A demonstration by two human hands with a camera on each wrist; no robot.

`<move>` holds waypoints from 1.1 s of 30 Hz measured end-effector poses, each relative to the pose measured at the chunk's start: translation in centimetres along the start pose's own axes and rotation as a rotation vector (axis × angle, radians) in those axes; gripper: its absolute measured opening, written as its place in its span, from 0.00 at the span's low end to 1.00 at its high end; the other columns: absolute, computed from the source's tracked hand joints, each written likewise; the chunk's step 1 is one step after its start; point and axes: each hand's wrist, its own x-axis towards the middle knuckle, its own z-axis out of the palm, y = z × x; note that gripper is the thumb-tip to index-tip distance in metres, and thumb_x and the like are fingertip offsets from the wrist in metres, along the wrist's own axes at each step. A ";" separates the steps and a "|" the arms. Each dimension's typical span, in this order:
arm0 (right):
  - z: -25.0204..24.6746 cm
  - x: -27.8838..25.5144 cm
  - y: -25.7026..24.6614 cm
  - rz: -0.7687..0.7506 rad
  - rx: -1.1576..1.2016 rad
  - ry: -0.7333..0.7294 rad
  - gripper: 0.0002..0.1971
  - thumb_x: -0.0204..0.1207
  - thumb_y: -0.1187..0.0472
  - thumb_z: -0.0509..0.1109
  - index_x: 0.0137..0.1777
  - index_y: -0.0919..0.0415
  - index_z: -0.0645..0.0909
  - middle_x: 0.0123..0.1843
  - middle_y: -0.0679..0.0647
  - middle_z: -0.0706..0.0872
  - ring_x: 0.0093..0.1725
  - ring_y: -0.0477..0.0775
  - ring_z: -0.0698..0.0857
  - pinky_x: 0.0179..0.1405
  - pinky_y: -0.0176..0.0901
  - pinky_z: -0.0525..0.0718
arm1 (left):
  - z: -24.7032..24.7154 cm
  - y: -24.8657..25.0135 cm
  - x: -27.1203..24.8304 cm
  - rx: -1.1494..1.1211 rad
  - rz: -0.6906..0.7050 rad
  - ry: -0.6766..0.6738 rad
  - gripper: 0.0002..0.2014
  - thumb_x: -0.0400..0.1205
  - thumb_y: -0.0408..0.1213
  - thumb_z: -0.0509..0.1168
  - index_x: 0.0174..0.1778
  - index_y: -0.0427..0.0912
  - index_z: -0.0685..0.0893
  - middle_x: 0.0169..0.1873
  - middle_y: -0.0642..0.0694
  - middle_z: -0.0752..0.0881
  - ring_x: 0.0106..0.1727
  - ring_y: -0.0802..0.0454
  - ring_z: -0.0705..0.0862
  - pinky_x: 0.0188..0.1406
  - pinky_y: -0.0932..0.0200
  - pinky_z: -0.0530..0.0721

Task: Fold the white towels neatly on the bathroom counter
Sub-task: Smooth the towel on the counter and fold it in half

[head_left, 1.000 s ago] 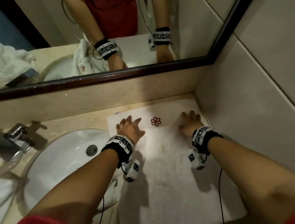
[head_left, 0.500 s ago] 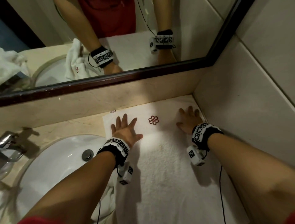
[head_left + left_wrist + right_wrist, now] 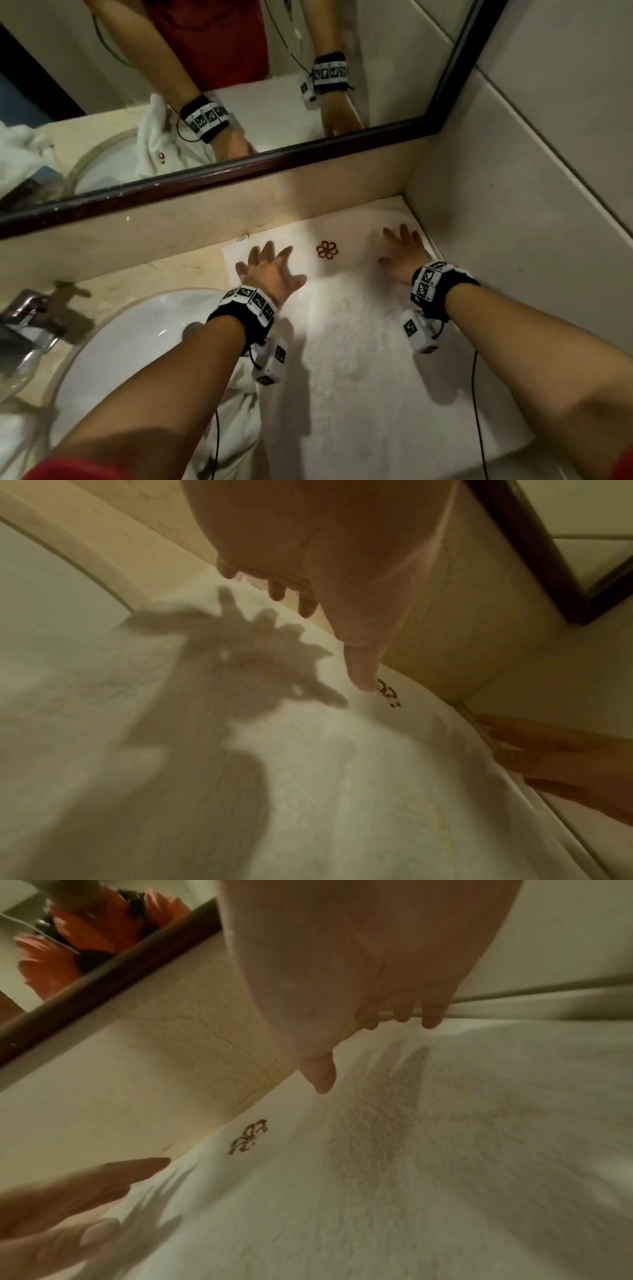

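Sink basin [image 3: 113, 346] at left, a crumpled towel [image 3: 239, 404] draped over its near rim. White towel [image 3: 359, 359] spread flat on the worktop [image 3: 164, 270], right of the sink. My left hand [image 3: 270, 270], fingers splayed, lies flat near its far left corner; embroidered red emblem [image 3: 327, 250] between; my right hand [image 3: 402, 253], fingers straight, lies flat at the far right.

A white terry towel [image 3: 359, 359] lies spread flat on the tabletop [image 3: 178, 274], filling the corner between the back wall and the side wall. A smooth woven band runs along its far edge, carrying a small dark red flower emblem [image 3: 327, 249]. A small label sticks out at its far left corner. A second white towel [image 3: 239, 421] lies crumpled at its left edge.
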 end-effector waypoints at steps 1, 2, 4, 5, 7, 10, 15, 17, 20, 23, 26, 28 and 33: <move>0.0 -0.7 -0.2 -0.006 0.022 0.012 0.38 0.82 0.46 0.61 0.85 0.46 0.42 0.87 0.55 0.37 0.85 0.66 0.41 0.83 0.58 0.53 | -0.1 -0.1 -0.4 0.000 0.006 0.004 0.38 0.76 0.70 0.56 0.82 0.66 0.54 0.85 0.50 0.51 0.85 0.40 0.47 0.77 0.32 0.54; 0.1 -1.6 -0.4 -0.014 0.033 0.039 0.39 0.82 0.47 0.62 0.85 0.47 0.43 0.87 0.57 0.40 0.84 0.68 0.44 0.82 0.60 0.56 | -0.1 -0.2 -1.0 -0.005 0.010 0.006 0.37 0.76 0.70 0.57 0.81 0.66 0.55 0.85 0.50 0.51 0.85 0.41 0.47 0.77 0.33 0.54; 0.2 -3.1 -0.8 -0.040 0.049 0.099 0.38 0.80 0.48 0.64 0.85 0.50 0.48 0.86 0.63 0.46 0.83 0.71 0.52 0.80 0.61 0.61 | -0.2 -0.4 -1.9 -0.009 0.015 0.005 0.37 0.77 0.68 0.59 0.81 0.66 0.57 0.85 0.51 0.50 0.85 0.42 0.48 0.78 0.32 0.54; 0.4 -4.3 -1.1 -0.040 0.070 0.117 0.38 0.80 0.48 0.64 0.85 0.51 0.48 0.86 0.64 0.48 0.82 0.70 0.54 0.80 0.60 0.61 | -0.3 -0.6 -2.5 0.002 0.033 0.005 0.36 0.78 0.67 0.59 0.82 0.65 0.56 0.85 0.51 0.50 0.85 0.42 0.49 0.78 0.32 0.55; 1.2 -6.9 -1.6 -0.015 0.110 0.134 0.38 0.81 0.48 0.64 0.85 0.50 0.48 0.86 0.63 0.48 0.83 0.68 0.55 0.81 0.57 0.61 | -0.6 -1.2 -3.9 0.014 0.080 -0.006 0.36 0.79 0.66 0.59 0.82 0.64 0.56 0.85 0.50 0.51 0.85 0.41 0.50 0.78 0.31 0.57; 2.8 -11.2 -2.4 0.049 0.138 0.163 0.38 0.81 0.47 0.64 0.85 0.50 0.48 0.86 0.63 0.48 0.83 0.66 0.58 0.80 0.55 0.62 | -0.7 -2.2 -6.4 -0.031 0.139 -0.049 0.37 0.78 0.67 0.59 0.82 0.64 0.56 0.85 0.51 0.51 0.85 0.40 0.50 0.77 0.30 0.56; 5.8 -19.1 -4.5 0.128 0.249 0.201 0.38 0.81 0.48 0.65 0.85 0.49 0.49 0.86 0.62 0.48 0.83 0.63 0.60 0.81 0.49 0.61 | -1.4 -4.3 -11.6 -0.081 0.272 -0.072 0.36 0.80 0.62 0.62 0.83 0.60 0.57 0.85 0.47 0.54 0.84 0.37 0.51 0.82 0.36 0.55; 7.2 -22.0 -5.2 0.149 0.296 0.211 0.38 0.81 0.48 0.65 0.85 0.49 0.50 0.86 0.61 0.48 0.83 0.62 0.59 0.81 0.50 0.60 | -1.6 -5.1 -13.4 -0.053 0.310 -0.068 0.37 0.80 0.62 0.62 0.83 0.60 0.58 0.85 0.46 0.55 0.84 0.38 0.52 0.81 0.37 0.56; 9.5 -25.6 -5.5 0.180 0.327 0.220 0.38 0.80 0.48 0.65 0.85 0.50 0.50 0.86 0.60 0.51 0.84 0.61 0.57 0.81 0.51 0.60 | -1.4 -5.8 -15.1 -0.042 0.345 -0.094 0.36 0.79 0.63 0.62 0.82 0.60 0.58 0.85 0.47 0.55 0.85 0.41 0.52 0.81 0.37 0.56; 12.1 -29.3 -4.8 0.248 0.371 0.222 0.38 0.81 0.48 0.65 0.85 0.51 0.50 0.86 0.59 0.52 0.84 0.60 0.57 0.81 0.50 0.59 | -0.5 -5.4 -16.6 -0.016 0.402 -0.119 0.37 0.77 0.64 0.62 0.81 0.60 0.60 0.83 0.46 0.59 0.84 0.41 0.55 0.80 0.37 0.58; 14.7 -31.8 -3.5 0.324 0.424 0.201 0.38 0.81 0.47 0.65 0.85 0.51 0.50 0.86 0.58 0.53 0.84 0.58 0.57 0.82 0.50 0.57 | 1.0 -4.2 -18.0 0.038 0.460 -0.132 0.37 0.76 0.65 0.62 0.81 0.61 0.61 0.83 0.46 0.61 0.83 0.43 0.57 0.79 0.36 0.60; 16.7 -32.9 -2.6 0.364 0.456 0.191 0.38 0.80 0.48 0.65 0.85 0.53 0.51 0.86 0.59 0.55 0.83 0.59 0.59 0.81 0.50 0.59 | 2.4 -3.2 -19.0 0.070 0.472 -0.169 0.35 0.78 0.63 0.62 0.81 0.62 0.60 0.84 0.49 0.57 0.83 0.43 0.55 0.79 0.35 0.60; 21.2 -33.8 -1.5 0.385 0.483 0.129 0.36 0.78 0.49 0.68 0.83 0.57 0.58 0.79 0.63 0.66 0.77 0.65 0.69 0.76 0.51 0.68 | 6.5 -1.7 -21.0 0.119 0.497 -0.248 0.37 0.78 0.61 0.65 0.82 0.65 0.57 0.85 0.51 0.52 0.84 0.41 0.52 0.78 0.30 0.59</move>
